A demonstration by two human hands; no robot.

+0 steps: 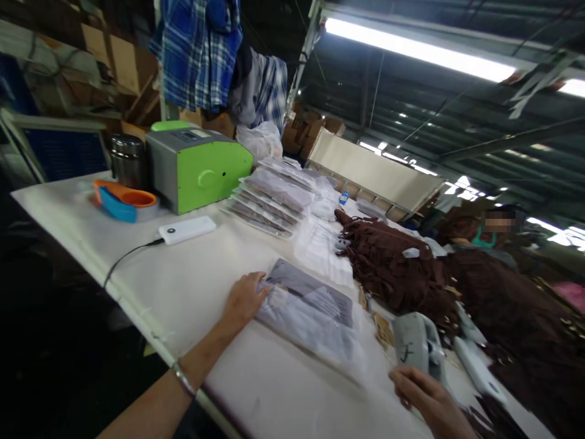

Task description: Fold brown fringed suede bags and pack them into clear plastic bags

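A clear plastic bag (311, 311) with a dark grey flat item inside lies on the white table (183, 286). My left hand (247, 299) rests at the bag's left edge, its fingers curled onto the plastic. Right of the bag, my right hand (425, 393) has its fingers together beside a grey tape dispenser (414, 344); whatever they hold, if anything, is too small to make out. Behind the bag lies a stack of similar bagged items (269, 201).
A green and grey machine (196, 171), a dark metal flask (128, 161), orange and blue tape rolls (121, 201) and a white power bank (187, 230) stand at the left. Brown fringed material (397, 262) is piled at the right. A person (496, 238) is beyond it.
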